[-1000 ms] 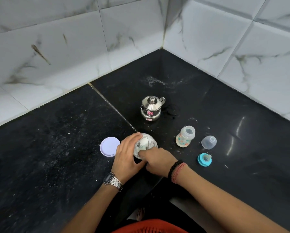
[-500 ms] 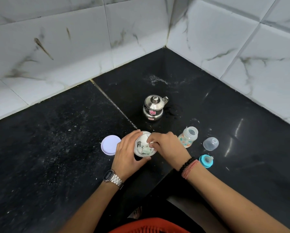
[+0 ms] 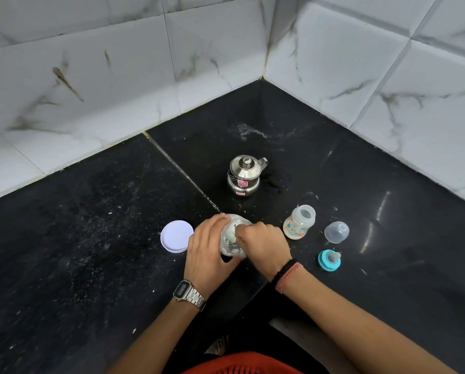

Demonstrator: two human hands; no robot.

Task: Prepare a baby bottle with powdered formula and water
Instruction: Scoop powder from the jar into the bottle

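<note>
No wording is showing clearly enough to read. The steel kettle (image 3: 244,174) is carrying two small stickers on its belly, a pink one above and a red-and-white one below, but their lettering is staying too small and blurred to make out. The baby bottle (image 3: 298,222) is showing only orange and teal printed figures, no legible marks. The wristwatch (image 3: 183,290) is facing up with a dark, unreadable display.

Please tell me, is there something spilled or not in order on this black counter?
Yes. White specks, like spilled powder, lie scattered over the counter, thickest left of the white lid. A whitish smear marks the corner behind the steel pot. The bottle stands upright.
</note>
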